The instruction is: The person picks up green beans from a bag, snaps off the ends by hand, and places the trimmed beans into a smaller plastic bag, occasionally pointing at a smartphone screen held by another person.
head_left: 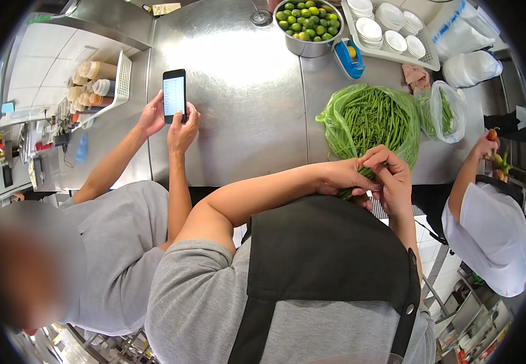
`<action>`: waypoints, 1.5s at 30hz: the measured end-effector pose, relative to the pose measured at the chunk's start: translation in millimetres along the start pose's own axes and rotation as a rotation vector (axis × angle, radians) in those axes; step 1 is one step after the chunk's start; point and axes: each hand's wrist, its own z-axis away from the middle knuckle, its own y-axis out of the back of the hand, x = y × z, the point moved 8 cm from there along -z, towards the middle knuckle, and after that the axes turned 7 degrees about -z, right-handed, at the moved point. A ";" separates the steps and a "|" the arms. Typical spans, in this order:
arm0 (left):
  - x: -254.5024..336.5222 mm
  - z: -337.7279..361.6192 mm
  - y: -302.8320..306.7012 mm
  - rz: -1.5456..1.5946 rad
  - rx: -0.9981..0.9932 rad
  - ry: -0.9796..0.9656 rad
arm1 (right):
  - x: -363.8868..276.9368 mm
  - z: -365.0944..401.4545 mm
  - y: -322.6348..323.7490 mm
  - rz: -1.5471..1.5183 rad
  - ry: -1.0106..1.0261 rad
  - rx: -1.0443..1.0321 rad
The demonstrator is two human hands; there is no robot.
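Note:
My left hand [339,176] is closed in front of the black apron, with the ends of several green beans [345,194] poking out beneath it. My right hand [393,177] meets it, thumb and fingers pinched on the green beans between both hands; the fingers partly hide them. Just beyond my hands, an open green plastic bag [331,124] full of green beans [375,118] rests on the steel table [244,121]. To its right stands a smaller clear bag [455,115] with more beans inside.
A pot of limes [309,47], a blue tape dispenser [349,59] and a rack of white dishes [369,30] stand at the back. At left, a person in grey holds a phone [175,96]. Another person in white [487,230] stands at right. A crumpled cloth [416,77] lies nearby.

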 end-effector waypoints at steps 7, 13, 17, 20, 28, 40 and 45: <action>8.0 5.6 -3.3 0.004 0.006 -0.005 | -1.9 1.7 -4.6 0.021 -0.063 -0.003; 5.9 4.1 -0.6 0.029 0.039 0.008 | -9.4 1.0 -11.5 0.110 -0.052 -0.013; 7.6 4.0 0.8 0.034 0.025 0.000 | -14.3 0.1 -15.1 0.180 -0.046 -0.018; 8.0 3.9 1.3 0.046 0.003 0.005 | -12.4 -1.2 -10.5 0.238 0.038 -0.058; 7.5 2.1 4.6 0.028 0.045 0.006 | -8.0 -1.3 -9.0 0.220 -0.003 -0.032; 6.5 2.2 8.8 0.046 0.055 0.001 | -2.3 -2.8 -12.2 0.213 -0.040 -0.038; 6.5 0.9 8.4 0.032 0.064 0.022 | -2.3 -2.0 -12.1 0.205 -0.056 -0.023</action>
